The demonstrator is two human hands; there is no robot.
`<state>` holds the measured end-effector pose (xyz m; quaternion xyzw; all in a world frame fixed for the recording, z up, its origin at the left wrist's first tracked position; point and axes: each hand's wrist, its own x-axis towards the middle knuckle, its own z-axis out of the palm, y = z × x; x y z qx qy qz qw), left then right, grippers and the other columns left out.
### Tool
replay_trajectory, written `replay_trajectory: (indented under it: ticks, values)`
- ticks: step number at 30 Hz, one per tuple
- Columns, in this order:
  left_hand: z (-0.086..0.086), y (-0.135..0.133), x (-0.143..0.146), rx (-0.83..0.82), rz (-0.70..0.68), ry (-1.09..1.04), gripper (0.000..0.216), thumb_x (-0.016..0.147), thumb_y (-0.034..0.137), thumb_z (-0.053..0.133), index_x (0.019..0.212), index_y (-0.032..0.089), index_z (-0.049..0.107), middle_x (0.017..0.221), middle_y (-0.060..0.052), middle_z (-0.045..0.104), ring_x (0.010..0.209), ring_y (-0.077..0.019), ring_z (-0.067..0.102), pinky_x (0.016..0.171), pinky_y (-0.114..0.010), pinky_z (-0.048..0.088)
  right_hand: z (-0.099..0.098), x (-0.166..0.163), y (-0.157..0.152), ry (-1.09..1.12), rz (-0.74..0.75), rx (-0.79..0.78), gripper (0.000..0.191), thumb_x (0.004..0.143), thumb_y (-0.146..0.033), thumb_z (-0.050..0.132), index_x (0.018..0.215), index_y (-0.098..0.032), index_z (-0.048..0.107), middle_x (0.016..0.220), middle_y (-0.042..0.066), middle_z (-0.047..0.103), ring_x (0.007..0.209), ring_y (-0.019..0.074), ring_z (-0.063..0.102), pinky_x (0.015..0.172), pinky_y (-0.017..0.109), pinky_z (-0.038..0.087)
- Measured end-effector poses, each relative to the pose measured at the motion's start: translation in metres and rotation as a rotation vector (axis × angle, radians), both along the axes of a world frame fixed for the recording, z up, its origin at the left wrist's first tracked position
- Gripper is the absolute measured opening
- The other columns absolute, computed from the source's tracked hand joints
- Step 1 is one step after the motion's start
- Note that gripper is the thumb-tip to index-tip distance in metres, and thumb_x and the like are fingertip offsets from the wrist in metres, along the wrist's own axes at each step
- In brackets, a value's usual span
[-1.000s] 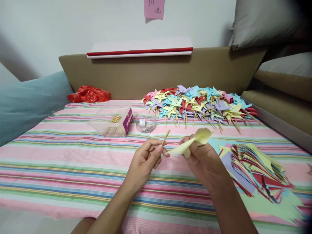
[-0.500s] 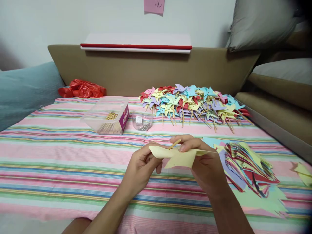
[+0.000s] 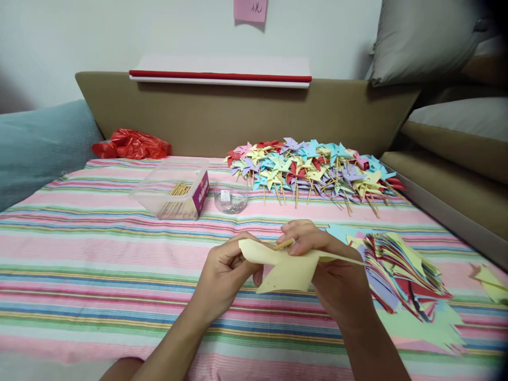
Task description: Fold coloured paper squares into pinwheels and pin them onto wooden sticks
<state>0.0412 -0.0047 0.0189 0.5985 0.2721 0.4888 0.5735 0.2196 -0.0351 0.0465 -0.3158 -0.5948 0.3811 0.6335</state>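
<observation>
A pale yellow paper pinwheel [image 3: 291, 271] is held between my two hands, its blades spread. A thin wooden stick [image 3: 284, 244] lies along its far side, one end showing above the paper. My left hand [image 3: 228, 272] is closed, its fingers curled round the stick's hidden part behind the left blade. My right hand [image 3: 321, 248] pinches the pinwheel near its centre, thumb and fingers close to the stick's end. Part of the right hand is hidden under the paper. Whether a pin joins paper and stick, I cannot tell.
Finished pinwheels [image 3: 313, 166] lie heaped at the back right. A clear plastic box [image 3: 174, 203] of sticks and a small round container [image 3: 230, 201] of metal bits stand left of centre. Stacked coloured paper [image 3: 400, 270] lies at right, a red plastic bag [image 3: 133, 144] at back left.
The pinwheel has tilted so more of its front blade faces me. The stick's end has dropped lower, nearer the right hand's fingers. Both hands keep their hold.
</observation>
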Motion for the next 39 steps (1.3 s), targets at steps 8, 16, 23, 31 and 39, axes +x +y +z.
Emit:
replay_trajectory:
  ticks: [8, 16, 23, 31, 39]
  values:
    - [-0.004, 0.002, -0.001, -0.007, -0.029, -0.018, 0.006, 0.082, 0.022, 0.076, 0.085, 0.026, 0.079, 0.078, -0.001, 0.059, 0.063, -0.0135, 0.059, 0.055, -0.024, 0.05, -0.001, 0.001, 0.001, 0.0, 0.019, 0.006, 0.006, 0.087, -0.034, 0.074, 0.086, -0.031, 0.079, 0.088, 0.004, 0.076, 0.1, 0.0244, 0.064, 0.102, 0.044, 0.045]
    - [-0.002, 0.003, -0.005, -0.027, -0.055, 0.019, 0.006, 0.083, 0.022, 0.076, 0.088, 0.024, 0.078, 0.082, 0.0, 0.06, 0.063, -0.0111, 0.06, 0.057, -0.022, 0.049, -0.012, 0.001, 0.005, 0.025, 0.08, 0.075, 0.007, 0.09, -0.028, 0.072, 0.093, -0.032, 0.077, 0.094, 0.003, 0.074, 0.105, 0.0222, 0.062, 0.102, 0.039, 0.045]
    - [0.003, 0.004, -0.011, -0.034, -0.092, 0.032, 0.006, 0.082, 0.024, 0.077, 0.085, 0.026, 0.082, 0.08, -0.001, 0.058, 0.056, -0.0081, 0.058, 0.049, -0.019, 0.046, -0.024, -0.002, 0.011, 0.07, 0.16, 0.115, 0.012, 0.093, -0.022, 0.068, 0.1, -0.031, 0.073, 0.1, 0.001, 0.072, 0.106, 0.0187, 0.059, 0.102, 0.035, 0.045]
    - [0.01, 0.006, -0.011, -0.012, -0.069, 0.003, 0.017, 0.076, 0.016, 0.079, 0.088, 0.027, 0.084, 0.075, -0.003, 0.061, 0.054, -0.0091, 0.057, 0.044, -0.017, 0.047, -0.029, -0.007, 0.012, 0.158, 0.222, 0.074, 0.01, 0.094, -0.024, 0.068, 0.1, -0.031, 0.072, 0.098, 0.0, 0.069, 0.1, 0.0165, 0.06, 0.088, 0.031, 0.05]
    - [0.01, 0.003, -0.014, -0.028, -0.078, -0.006, 0.022, 0.079, 0.013, 0.073, 0.09, 0.029, 0.084, 0.076, -0.001, 0.06, 0.05, -0.0059, 0.054, 0.044, -0.016, 0.043, -0.028, -0.013, 0.01, 0.258, 0.229, 0.046, 0.025, 0.091, -0.014, 0.069, 0.107, -0.033, 0.067, 0.097, -0.002, 0.07, 0.097, 0.014, 0.064, 0.082, 0.028, 0.054]
